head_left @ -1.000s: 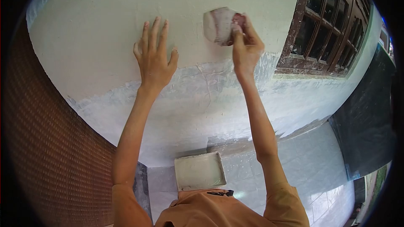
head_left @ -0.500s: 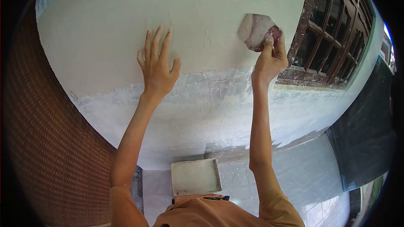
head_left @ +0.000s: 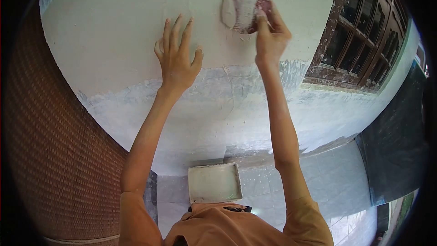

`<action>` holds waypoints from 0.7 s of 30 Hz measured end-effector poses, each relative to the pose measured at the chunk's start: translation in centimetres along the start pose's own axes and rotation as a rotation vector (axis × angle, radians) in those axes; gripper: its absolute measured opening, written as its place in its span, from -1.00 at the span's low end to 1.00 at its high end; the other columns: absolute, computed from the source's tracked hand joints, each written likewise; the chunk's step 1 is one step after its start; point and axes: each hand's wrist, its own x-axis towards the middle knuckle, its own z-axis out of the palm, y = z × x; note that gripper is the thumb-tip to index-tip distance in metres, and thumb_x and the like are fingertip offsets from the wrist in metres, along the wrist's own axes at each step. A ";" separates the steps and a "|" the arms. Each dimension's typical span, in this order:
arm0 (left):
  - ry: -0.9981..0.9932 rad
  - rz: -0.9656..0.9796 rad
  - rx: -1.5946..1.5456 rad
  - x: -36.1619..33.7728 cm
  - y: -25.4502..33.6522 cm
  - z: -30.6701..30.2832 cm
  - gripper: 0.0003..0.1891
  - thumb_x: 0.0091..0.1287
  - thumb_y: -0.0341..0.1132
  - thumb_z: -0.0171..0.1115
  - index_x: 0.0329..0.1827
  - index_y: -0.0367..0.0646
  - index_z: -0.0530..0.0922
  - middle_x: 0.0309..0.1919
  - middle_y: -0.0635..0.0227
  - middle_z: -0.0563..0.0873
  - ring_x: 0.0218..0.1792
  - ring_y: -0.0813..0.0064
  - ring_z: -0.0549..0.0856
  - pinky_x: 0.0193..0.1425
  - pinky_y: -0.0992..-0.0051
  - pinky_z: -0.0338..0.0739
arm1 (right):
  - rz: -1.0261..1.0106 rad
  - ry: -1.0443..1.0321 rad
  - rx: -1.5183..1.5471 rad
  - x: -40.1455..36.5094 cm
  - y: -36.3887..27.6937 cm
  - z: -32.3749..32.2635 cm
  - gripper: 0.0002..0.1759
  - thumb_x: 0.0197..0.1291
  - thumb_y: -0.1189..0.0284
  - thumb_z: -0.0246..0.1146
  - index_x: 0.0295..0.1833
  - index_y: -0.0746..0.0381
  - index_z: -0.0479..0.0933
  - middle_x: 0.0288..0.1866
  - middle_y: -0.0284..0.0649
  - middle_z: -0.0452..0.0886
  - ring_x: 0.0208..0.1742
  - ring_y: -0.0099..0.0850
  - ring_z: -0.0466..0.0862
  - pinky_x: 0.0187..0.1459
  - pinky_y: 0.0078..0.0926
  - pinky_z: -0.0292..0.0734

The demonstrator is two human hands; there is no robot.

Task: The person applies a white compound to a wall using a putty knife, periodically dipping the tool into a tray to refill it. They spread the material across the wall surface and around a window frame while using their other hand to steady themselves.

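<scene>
The pale plastered wall [head_left: 114, 32] is showing a matt, faintly gritty coat toward 12 o'clock, while its lower band is looking grey, streaky and cracked. The broad flat scraper [head_left: 239, 11] at 12 o'clock is carrying white smears over a reddish, worn-looking face. At 2 o'clock the dark brown wooden window frame [head_left: 327, 41] is gleaming with varnish. At 9 o'clock the brown woven panel [head_left: 50, 155] is looking coarse and ribbed. At 6 o'clock the white rectangular tray [head_left: 214, 183] is looking chalky and matt, the pale floor tiles [head_left: 337, 177] are shining smooth, and the orange cloth shirt [head_left: 227, 228] is looking soft and dull.
</scene>
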 end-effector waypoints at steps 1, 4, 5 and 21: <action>-0.006 0.001 -0.006 0.1 0.2 0.1 -0.31 0.30 -0.25 0.18 0.54 0.05 0.23 0.54 0.28 0.19 0.58 0.10 0.04 0.44 -0.13 -0.05 | 0.001 0.000 -0.003 0.3 0.4 -0.3 -0.58 0.33 0.55 0.22 0.28 0.42 0.49 -0.01 -0.12 0.72 -0.24 -0.57 0.64 -0.22 -0.58 0.59; -0.004 0.009 -0.002 0.0 0.2 -0.4 -0.31 0.31 -0.25 0.18 0.54 0.05 0.23 0.54 0.27 0.18 0.57 0.09 0.04 0.45 -0.12 -0.06 | 0.048 0.096 -0.126 1.3 -0.4 -2.4 -0.59 0.33 0.56 0.21 0.27 0.45 0.49 -0.01 -0.06 0.72 -0.21 -0.52 0.67 -0.17 -0.60 0.60; 0.005 0.010 0.000 0.2 0.1 -0.6 -0.31 0.31 -0.25 0.18 0.54 0.05 0.23 0.54 0.27 0.18 0.57 0.09 0.04 0.45 -0.12 -0.06 | -0.007 0.170 -0.022 1.6 -0.4 -2.7 -0.59 0.34 0.57 0.19 0.28 0.45 0.48 0.01 -0.04 0.71 -0.18 -0.52 0.68 -0.16 -0.62 0.60; -0.013 -0.011 -0.026 -0.1 0.4 -0.1 -0.30 0.30 -0.26 0.19 0.54 0.07 0.22 0.55 0.26 0.16 0.57 0.04 0.03 0.43 -0.15 -0.04 | 0.105 -0.090 -0.153 -3.4 -0.4 -3.0 -0.56 0.32 0.57 0.24 0.31 0.31 0.51 -0.01 -0.15 0.73 -0.31 -0.66 0.59 -0.32 -0.67 0.50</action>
